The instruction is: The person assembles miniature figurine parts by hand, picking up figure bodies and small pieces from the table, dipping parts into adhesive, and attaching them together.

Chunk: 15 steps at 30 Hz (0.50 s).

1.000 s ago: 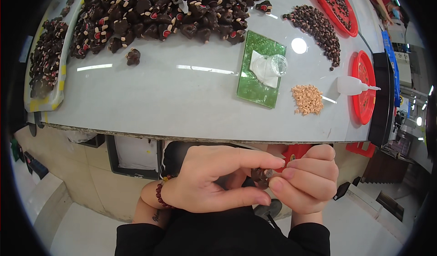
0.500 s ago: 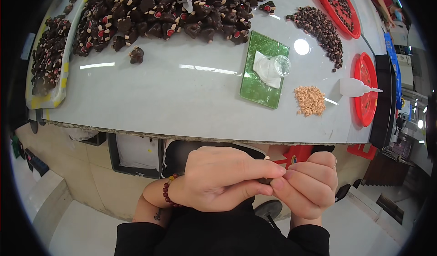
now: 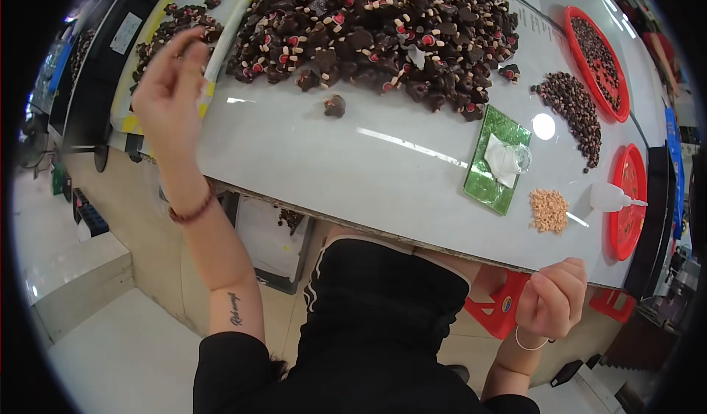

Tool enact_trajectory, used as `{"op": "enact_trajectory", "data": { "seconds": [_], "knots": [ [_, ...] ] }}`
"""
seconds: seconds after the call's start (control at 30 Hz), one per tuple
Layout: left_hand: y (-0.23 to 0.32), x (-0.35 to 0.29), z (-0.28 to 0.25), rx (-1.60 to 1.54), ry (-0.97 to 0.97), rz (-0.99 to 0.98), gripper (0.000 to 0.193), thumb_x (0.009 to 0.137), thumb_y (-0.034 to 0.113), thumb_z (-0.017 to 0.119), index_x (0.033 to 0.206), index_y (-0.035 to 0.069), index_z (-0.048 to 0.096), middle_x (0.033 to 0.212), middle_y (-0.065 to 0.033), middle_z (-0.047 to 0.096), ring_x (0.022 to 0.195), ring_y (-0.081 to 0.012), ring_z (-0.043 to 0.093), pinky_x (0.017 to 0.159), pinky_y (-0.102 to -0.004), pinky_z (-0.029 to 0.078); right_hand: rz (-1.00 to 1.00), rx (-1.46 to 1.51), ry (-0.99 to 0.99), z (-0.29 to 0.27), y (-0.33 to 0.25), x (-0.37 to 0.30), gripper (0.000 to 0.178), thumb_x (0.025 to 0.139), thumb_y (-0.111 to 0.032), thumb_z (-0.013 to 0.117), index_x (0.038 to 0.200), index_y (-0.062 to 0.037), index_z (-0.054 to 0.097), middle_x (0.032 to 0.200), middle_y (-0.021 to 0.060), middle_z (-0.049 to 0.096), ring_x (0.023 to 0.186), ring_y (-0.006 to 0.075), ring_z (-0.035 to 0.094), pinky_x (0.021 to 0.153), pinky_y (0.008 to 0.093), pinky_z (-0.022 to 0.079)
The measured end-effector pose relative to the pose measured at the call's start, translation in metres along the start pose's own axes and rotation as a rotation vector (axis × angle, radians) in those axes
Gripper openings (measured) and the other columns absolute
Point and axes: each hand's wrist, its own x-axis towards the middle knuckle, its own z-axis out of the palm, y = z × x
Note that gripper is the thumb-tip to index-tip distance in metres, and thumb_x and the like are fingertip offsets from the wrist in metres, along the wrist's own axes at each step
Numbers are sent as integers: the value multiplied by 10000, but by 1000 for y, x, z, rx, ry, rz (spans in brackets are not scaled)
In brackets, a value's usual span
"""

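My left hand (image 3: 168, 93) is over the yellow-edged white tray (image 3: 127, 116) at the far left. Its thumb and index finger stand apart, with nothing visible between them. Small dark brown figure-like pieces (image 3: 169, 25) lie in that tray beside the fingers. My right hand (image 3: 552, 300) is curled closed by the table's front edge at the right; whatever may be inside it is hidden. A big heap of similar dark brown pieces (image 3: 368, 38), with pale pegs and red bits, covers the back of the table. One dark brown piece (image 3: 334, 105) lies apart in front of the heap.
A green mat (image 3: 479, 182) holds a small clear glass jar (image 3: 521, 159) on white tissue. Near it are a pile of tan bits (image 3: 549, 211), a white squeeze bottle (image 3: 607, 197), a strewn row of small dark bits (image 3: 574, 116) and red trays (image 3: 626, 226), (image 3: 622, 112).
My hands, together in front of me before, have parted. The left has swung out to the tray at the far left; the right has shifted slightly right and down. The view has turned left.
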Motion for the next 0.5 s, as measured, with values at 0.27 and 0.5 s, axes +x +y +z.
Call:
{"op": "enact_trajectory", "data": {
  "seconds": [0.27, 0.5],
  "knots": [
    [45, -33, 34, 261, -341, 232, 290, 751, 181, 738, 996, 58, 643, 640, -24, 559, 520, -80, 482, 513, -215, 390, 7, 14, -7, 8, 0, 2, 138, 688, -1, 630, 814, -52, 609, 763, 47, 551, 597, 195, 514, 515, 310, 367],
    [56, -75, 57, 331, -514, 230, 182, 768, 100, 704, 906, 25, 613, 654, -36, 551, 533, -95, 507, 503, -221, 385, 136, -105, 105, -8, 24, -4, 171, 616, 43, 633, 765, -37, 615, 750, 66, 559, 598, 217, 511, 532, 313, 389]
  ]
}}
